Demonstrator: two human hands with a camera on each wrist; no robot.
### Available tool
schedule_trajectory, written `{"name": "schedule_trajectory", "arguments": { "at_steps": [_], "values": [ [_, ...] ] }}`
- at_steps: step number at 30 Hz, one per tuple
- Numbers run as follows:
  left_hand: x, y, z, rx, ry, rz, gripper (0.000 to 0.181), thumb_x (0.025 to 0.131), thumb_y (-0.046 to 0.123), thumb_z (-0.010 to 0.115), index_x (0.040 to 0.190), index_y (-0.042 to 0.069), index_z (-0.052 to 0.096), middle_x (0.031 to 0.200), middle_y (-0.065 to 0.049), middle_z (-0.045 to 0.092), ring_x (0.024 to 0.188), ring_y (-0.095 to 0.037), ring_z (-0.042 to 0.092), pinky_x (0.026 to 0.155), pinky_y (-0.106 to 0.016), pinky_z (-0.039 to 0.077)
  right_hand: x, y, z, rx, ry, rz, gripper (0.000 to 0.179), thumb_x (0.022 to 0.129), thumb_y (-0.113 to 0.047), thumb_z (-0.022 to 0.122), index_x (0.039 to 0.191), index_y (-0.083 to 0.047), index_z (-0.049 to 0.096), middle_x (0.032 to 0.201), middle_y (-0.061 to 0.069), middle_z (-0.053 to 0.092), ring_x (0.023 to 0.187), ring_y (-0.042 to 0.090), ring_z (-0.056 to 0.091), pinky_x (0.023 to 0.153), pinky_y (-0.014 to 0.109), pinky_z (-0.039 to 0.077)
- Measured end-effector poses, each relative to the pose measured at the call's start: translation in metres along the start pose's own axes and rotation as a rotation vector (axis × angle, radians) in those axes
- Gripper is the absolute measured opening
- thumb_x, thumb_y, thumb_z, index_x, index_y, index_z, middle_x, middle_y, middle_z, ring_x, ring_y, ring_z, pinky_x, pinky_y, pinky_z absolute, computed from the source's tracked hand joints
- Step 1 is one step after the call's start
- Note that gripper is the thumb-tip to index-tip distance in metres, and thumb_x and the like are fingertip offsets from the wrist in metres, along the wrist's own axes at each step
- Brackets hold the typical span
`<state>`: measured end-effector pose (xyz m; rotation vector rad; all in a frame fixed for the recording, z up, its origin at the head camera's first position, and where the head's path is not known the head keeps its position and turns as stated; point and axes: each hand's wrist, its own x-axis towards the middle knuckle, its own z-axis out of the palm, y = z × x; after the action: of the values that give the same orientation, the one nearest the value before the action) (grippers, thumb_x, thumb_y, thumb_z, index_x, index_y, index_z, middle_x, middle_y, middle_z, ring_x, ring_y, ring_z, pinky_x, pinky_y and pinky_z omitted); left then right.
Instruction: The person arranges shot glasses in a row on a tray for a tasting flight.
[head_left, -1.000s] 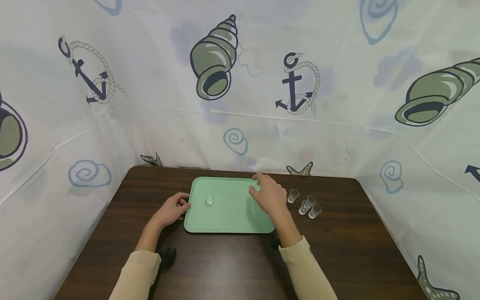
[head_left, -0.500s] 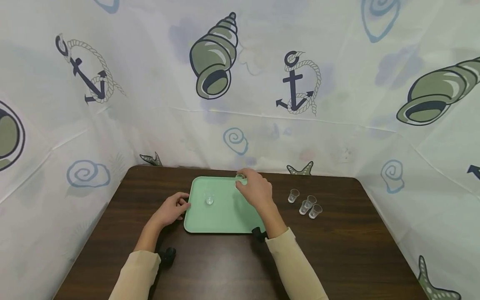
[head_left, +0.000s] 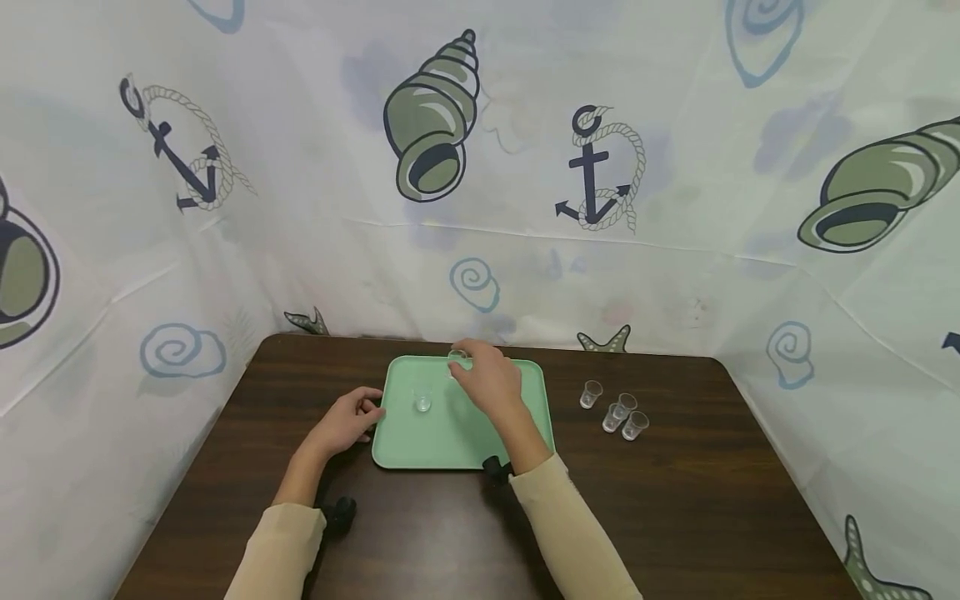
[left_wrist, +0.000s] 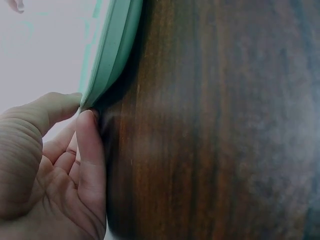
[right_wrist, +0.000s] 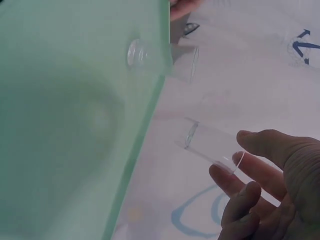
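Observation:
My right hand [head_left: 491, 382] is over the back of the mint-green tray [head_left: 405, 443], pinching a small clear shot glass [right_wrist: 212, 147] near its rim between thumb and fingers. In the right wrist view the held glass is off the tray surface. A second shot glass [head_left: 423, 402] stands upright on the tray's left half, to the left of my right hand. My left hand [head_left: 343, 425] is at the tray's left side. The left wrist view shows its thumb and a finger pinching the tray's rim [left_wrist: 112, 55] at a corner.
Several more shot glasses [head_left: 634, 425] stand on the dark wood table [head_left: 712, 500], right of the tray. A patterned cloth [head_left: 337, 275] hangs behind the table and at its sides. Black wrist cameras [head_left: 341, 517] are strapped to both wrists.
My right hand has carried the pinched shot glass leftward over the tray, from its back right corner toward the standing glass. My left hand has stayed at the tray's left edge.

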<state>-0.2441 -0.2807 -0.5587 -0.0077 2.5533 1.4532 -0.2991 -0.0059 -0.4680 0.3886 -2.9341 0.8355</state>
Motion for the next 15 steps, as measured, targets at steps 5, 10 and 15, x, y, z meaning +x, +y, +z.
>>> {"name": "schedule_trajectory", "arguments": {
  "at_steps": [5, 10, 15],
  "values": [
    [-0.001, 0.001, 0.001, 0.002, -0.001, 0.004, 0.050, 0.113, 0.021, 0.059, 0.155, -0.004, 0.047, 0.117, -0.020, 0.064, 0.089, -0.021, 0.066, 0.075, -0.035, 0.063, 0.003, -0.010, 0.010, 0.006, -0.033, 0.004, 0.031, 0.104, -0.044, 0.071, 0.135, -0.038, 0.073, 0.128, -0.010, 0.077, 0.083, 0.016, 0.070, 0.070, 0.041, 0.053],
    [-0.001, -0.001, 0.002, -0.009, 0.001, 0.014, 0.050, 0.112, 0.020, 0.059, 0.155, -0.004, 0.047, 0.117, -0.020, 0.065, 0.090, -0.022, 0.066, 0.077, -0.036, 0.063, 0.006, -0.018, 0.017, -0.022, -0.070, -0.003, 0.036, 0.105, -0.044, 0.069, 0.140, -0.037, 0.071, 0.132, -0.008, 0.076, 0.074, 0.014, 0.065, 0.067, 0.039, 0.051],
    [-0.002, -0.001, 0.002, -0.021, 0.007, 0.004, 0.049, 0.112, 0.020, 0.059, 0.154, -0.003, 0.048, 0.117, -0.019, 0.065, 0.090, -0.022, 0.066, 0.077, -0.037, 0.063, 0.010, -0.025, 0.021, -0.030, -0.104, 0.003, 0.037, 0.106, -0.041, 0.068, 0.140, -0.028, 0.072, 0.135, -0.004, 0.074, 0.077, 0.017, 0.065, 0.066, 0.040, 0.052]
  ]
}}
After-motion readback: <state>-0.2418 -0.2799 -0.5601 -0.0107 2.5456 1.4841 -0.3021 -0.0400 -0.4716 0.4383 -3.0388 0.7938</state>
